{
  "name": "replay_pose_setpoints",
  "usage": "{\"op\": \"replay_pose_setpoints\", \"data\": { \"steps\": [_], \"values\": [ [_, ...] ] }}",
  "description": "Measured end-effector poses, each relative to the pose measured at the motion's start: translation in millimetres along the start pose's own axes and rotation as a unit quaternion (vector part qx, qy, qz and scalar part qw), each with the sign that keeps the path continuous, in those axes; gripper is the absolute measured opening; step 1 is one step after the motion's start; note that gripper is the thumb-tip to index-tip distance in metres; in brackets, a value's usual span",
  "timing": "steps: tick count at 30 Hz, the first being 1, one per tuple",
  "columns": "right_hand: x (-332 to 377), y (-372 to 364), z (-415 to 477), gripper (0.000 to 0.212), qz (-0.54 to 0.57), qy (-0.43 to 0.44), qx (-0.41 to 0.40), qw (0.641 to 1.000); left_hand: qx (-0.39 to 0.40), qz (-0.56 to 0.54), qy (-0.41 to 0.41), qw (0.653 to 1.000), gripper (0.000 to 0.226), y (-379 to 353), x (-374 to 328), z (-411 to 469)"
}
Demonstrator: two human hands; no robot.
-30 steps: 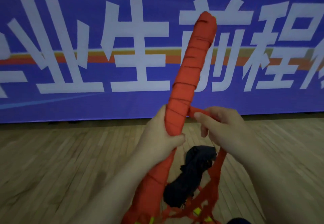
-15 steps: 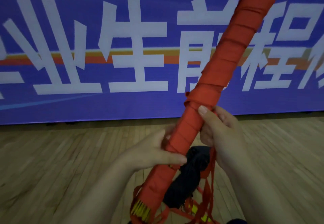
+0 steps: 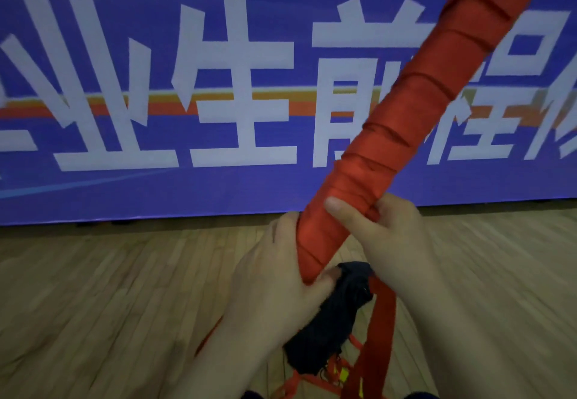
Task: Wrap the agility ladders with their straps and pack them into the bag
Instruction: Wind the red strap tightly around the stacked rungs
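Observation:
A long bundle of agility ladder rungs point(image 3: 415, 98), wound round with red strap, slants from the lower centre up to the top right corner. My left hand point(image 3: 281, 276) grips its lower end from the left. A little higher, my right hand point(image 3: 384, 236) curls its fingers round the bundle, thumb across the wraps. A loose length of red strap point(image 3: 379, 333) hangs below my right hand. Under the hands, a dark bag point(image 3: 331, 330) lies on the floor amid more red straps and yellow rungs point(image 3: 340, 376).
A wooden floor point(image 3: 103, 305) stretches out to left and right. A blue banner point(image 3: 150, 86) with large white characters stands along the far wall behind the bundle.
The bundle has tilted further right and risen, its top now out of frame. My left hand has slid to its lower end; my right hand has taken a grip round the wraps.

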State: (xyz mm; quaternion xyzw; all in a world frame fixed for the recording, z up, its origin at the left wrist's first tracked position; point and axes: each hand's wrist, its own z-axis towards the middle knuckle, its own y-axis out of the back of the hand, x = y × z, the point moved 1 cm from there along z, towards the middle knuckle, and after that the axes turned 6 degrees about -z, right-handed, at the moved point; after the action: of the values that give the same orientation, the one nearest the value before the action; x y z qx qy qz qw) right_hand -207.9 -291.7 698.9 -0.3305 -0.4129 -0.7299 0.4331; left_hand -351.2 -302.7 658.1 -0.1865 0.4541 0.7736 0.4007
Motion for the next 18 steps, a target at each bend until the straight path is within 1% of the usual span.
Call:
{"op": "replay_pose_setpoints", "data": {
  "steps": [1,2,3,4,5,6,7,8,9,10,11,12,13,14,15,17,18],
  "values": [
    [-2,1,0,0.028,0.072,-0.013,0.011,0.997,0.039,-0.018,-0.019,0.999,0.055,9,0,0],
    [-6,3,-1,0.019,0.139,-0.017,0.034,0.990,0.091,-0.060,-0.028,0.994,0.055,18,1,1],
    [-7,3,-3,0.017,0.185,-0.020,0.056,0.981,0.149,-0.123,-0.025,0.981,0.055,28,2,3],
    [-9,2,-4,0.021,0.213,-0.017,0.073,0.974,0.222,-0.215,0.003,0.951,0.055,32,5,5],
    [-9,-1,-4,0.027,0.233,-0.020,0.080,0.969,0.303,-0.339,0.047,0.889,0.058,34,6,5],
    [-10,-2,-2,0.025,0.249,-0.020,0.083,0.965,0.371,-0.451,0.095,0.806,0.062,33,5,4],
    [-7,-2,0,0.021,0.247,-0.021,0.084,0.965,0.399,-0.521,0.134,0.743,0.062,29,4,4],
    [-3,0,4,0.017,0.228,-0.016,0.094,0.969,0.387,-0.536,0.150,0.735,0.059,26,2,5],
    [3,5,7,0.016,0.191,-0.010,0.112,0.975,0.346,-0.511,0.155,0.772,0.053,23,0,7],
    [7,10,12,0.020,0.150,0.003,0.130,0.980,0.278,-0.454,0.150,0.833,0.043,21,-1,11],
    [12,14,15,0.025,0.103,0.012,0.147,0.984,0.197,-0.373,0.131,0.897,0.037,19,-2,14],
    [15,16,18,0.033,0.043,0.024,0.147,0.988,0.127,-0.288,0.103,0.944,0.035,17,-3,16],
    [18,14,20,0.041,-0.017,0.032,0.138,0.990,0.077,-0.214,0.081,0.970,0.037,13,-4,15],
    [17,11,22,0.041,-0.054,0.042,0.127,0.990,0.042,-0.166,0.070,0.983,0.040,9,-5,14],
    [18,8,22,0.036,-0.059,0.045,0.118,0.990,0.026,-0.137,0.062,0.988,0.043,5,-8,12],
    [18,5,22,0.015,0.031,0.048,0.127,0.990,0.017,-0.088,0.022,0.996,0.048,4,-10,9],
    [15,5,23,0.007,0.084,0.049,0.137,0.986,0.029,-0.086,0.002,0.996,0.053,6,-10,10]
  ]
}}
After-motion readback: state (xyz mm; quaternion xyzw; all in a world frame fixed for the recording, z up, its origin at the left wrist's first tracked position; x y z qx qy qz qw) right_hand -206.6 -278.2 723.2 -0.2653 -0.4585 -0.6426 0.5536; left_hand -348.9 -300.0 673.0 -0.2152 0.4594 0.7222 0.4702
